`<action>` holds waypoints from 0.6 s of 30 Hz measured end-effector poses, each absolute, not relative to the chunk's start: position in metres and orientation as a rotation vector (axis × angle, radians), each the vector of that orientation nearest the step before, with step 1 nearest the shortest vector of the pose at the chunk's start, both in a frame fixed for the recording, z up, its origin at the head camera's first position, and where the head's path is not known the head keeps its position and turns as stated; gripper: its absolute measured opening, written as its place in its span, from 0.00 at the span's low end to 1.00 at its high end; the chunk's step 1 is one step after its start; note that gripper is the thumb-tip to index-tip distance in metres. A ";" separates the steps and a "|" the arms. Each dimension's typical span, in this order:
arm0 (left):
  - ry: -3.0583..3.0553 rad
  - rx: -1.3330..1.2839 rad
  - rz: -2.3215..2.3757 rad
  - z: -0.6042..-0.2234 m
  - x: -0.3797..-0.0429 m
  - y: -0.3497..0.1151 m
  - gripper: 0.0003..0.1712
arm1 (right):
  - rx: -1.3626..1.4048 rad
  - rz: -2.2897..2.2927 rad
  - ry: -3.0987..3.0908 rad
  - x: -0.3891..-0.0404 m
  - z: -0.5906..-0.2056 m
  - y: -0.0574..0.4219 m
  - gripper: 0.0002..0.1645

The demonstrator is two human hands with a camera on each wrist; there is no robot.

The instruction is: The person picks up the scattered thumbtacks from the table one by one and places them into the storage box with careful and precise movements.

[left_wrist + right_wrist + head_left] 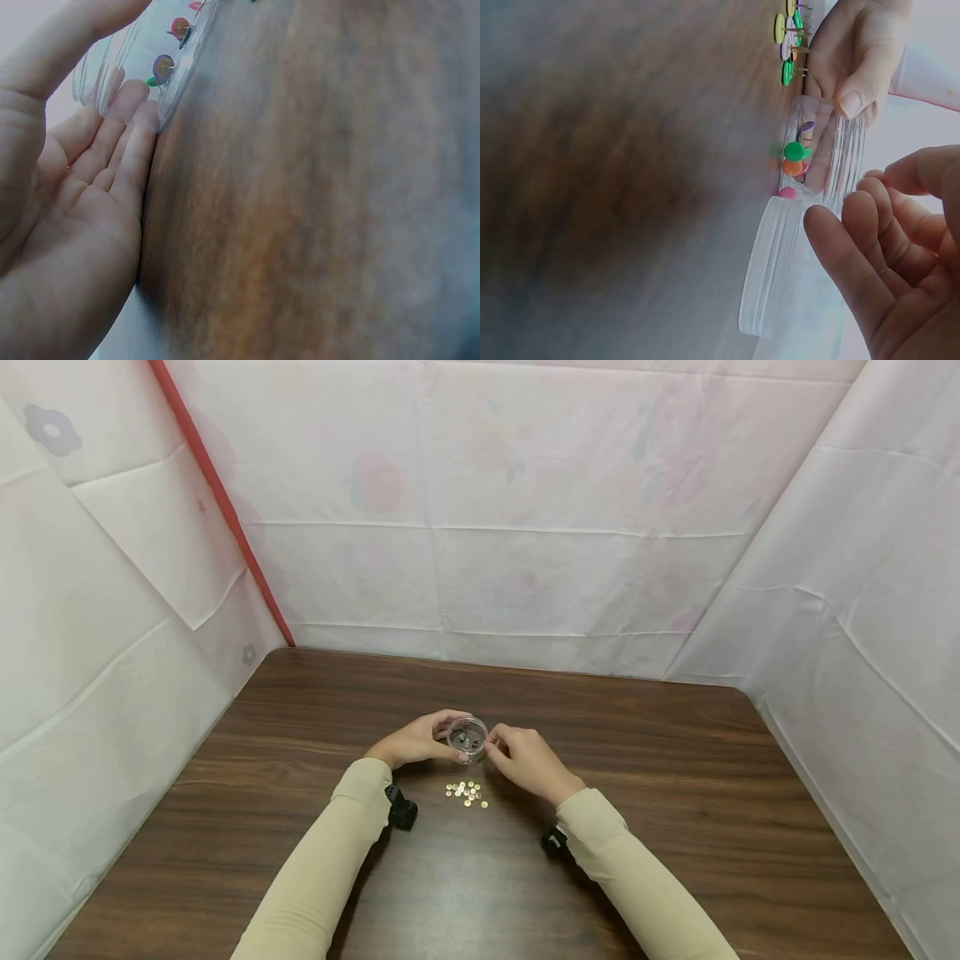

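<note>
A clear round jar (pixel 846 161) with a ridged rim stands on the table, holding several coloured thumbtacks (pixel 794 151). My left hand (pixel 416 741) grips it from the left, thumb on the near side and fingers round the far side. At the jar's right rim, my right hand (pixel 531 762) has its thumb and index tips together; I cannot tell if a tack is between them. Close under the right fingers in the right wrist view is a clear lid (pixel 769 266), hidden by that hand in the head view. Several loose thumbtacks (pixel 467 791) lie in front of the jar, points up.
The dark wooden table (pixel 300 718) reaches to pale patterned curtains (pixel 487 577) at the back and sides. A red strip (pixel 225 502) runs down the left back corner. Black wrist cameras (pixel 402 810) hang below both sleeves, close over the tabletop.
</note>
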State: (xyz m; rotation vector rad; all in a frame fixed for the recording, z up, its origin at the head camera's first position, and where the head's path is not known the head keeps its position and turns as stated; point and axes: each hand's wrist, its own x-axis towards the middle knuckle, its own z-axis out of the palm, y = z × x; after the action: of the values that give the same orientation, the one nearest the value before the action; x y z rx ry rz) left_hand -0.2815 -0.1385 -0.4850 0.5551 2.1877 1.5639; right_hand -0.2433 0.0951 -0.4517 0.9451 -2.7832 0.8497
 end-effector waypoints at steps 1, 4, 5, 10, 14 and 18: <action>2.186 0.557 1.566 -0.485 -0.281 -0.138 0.45 | 0.947 0.842 -2.787 -0.242 -0.452 0.096 0.06; 2.182 0.561 1.575 -0.485 -0.282 -0.138 0.44 | 0.973 0.826 -2.788 -0.238 -0.453 0.097 0.06; 2.182 0.561 1.577 -0.485 -0.282 -0.138 0.44 | 0.985 0.818 -2.788 -0.236 -0.453 0.098 0.05; 2.184 0.572 1.580 -0.485 -0.282 -0.138 0.43 | 1.059 0.774 -2.829 -0.227 -0.452 0.099 0.03; 2.181 0.578 1.586 -0.486 -0.282 -0.138 0.43 | 1.115 0.723 -2.897 -0.220 -0.452 0.101 0.03; 2.189 0.573 1.581 -0.486 -0.282 -0.138 0.43 | 1.176 0.694 -2.921 -0.212 -0.450 0.101 0.04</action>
State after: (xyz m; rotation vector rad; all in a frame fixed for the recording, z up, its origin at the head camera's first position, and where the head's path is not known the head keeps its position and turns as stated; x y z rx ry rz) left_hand -0.2823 -0.1383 -0.4863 0.5731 2.1886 1.5814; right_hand -0.2123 0.1008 -0.4502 1.1761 -2.9206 0.6939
